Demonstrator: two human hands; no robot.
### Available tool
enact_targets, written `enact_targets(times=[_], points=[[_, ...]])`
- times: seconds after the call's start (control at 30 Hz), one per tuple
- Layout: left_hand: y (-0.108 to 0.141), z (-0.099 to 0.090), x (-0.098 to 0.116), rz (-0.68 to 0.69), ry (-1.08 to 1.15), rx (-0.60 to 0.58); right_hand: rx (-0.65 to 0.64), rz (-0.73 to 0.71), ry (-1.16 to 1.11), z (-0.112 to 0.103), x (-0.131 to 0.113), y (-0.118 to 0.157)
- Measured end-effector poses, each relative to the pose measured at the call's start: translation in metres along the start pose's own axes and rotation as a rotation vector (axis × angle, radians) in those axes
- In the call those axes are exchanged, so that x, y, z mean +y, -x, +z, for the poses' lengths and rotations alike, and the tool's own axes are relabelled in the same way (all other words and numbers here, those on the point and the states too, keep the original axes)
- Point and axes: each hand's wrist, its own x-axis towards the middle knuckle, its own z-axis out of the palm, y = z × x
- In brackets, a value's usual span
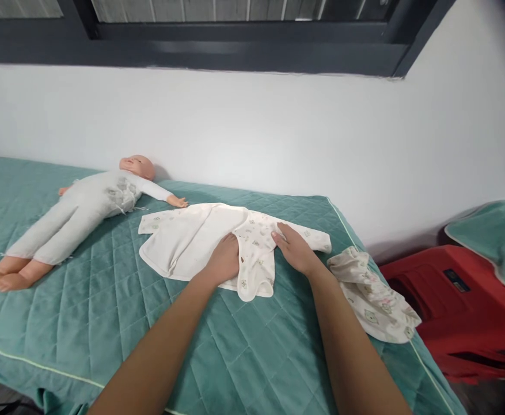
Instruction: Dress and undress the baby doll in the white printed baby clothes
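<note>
A white baby shirt [196, 239] with small printed figures lies spread on the green quilted cover, its front opened. The left panel is folded outward, showing the plain inside, while the printed right panel [256, 262] lies over. My left hand [226, 257] reaches in at the edge of that printed panel, and its fingers are hidden under the cloth. At the base of the right sleeve, my right hand [293, 248] rests on the shirt, thumb and fingers apart. A doll [92, 199] in a white cloth body lies on its back to the left.
A crumpled printed baby garment [375, 300] lies at the right edge of the green quilted cover [118, 323]. Beyond that edge stands a red plastic object [446, 288] with green cloth [494, 236] above it. A white wall [235, 127] and a dark window frame [243, 52] are behind.
</note>
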Motion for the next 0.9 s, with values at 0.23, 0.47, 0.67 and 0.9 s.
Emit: enact_targets(times=[0.23,0.47,0.67,0.9], points=[[-0.004,0.004,0.042,-0.255,0.531,0.158,0.137,-0.015,-0.516,0.001,-0.045,0.006],[-0.018,0.035,0.036,-0.226,0.4,0.113,-0.022,0.046,-0.525,0.008,-0.046,0.004],[-0.006,0.032,0.032,-0.231,0.322,0.065,0.133,0.17,-0.572,0.002,-0.021,-0.008],[0.027,0.03,0.057,-0.172,0.334,0.076,0.369,0.308,-0.751,-0.006,0.003,-0.021]])
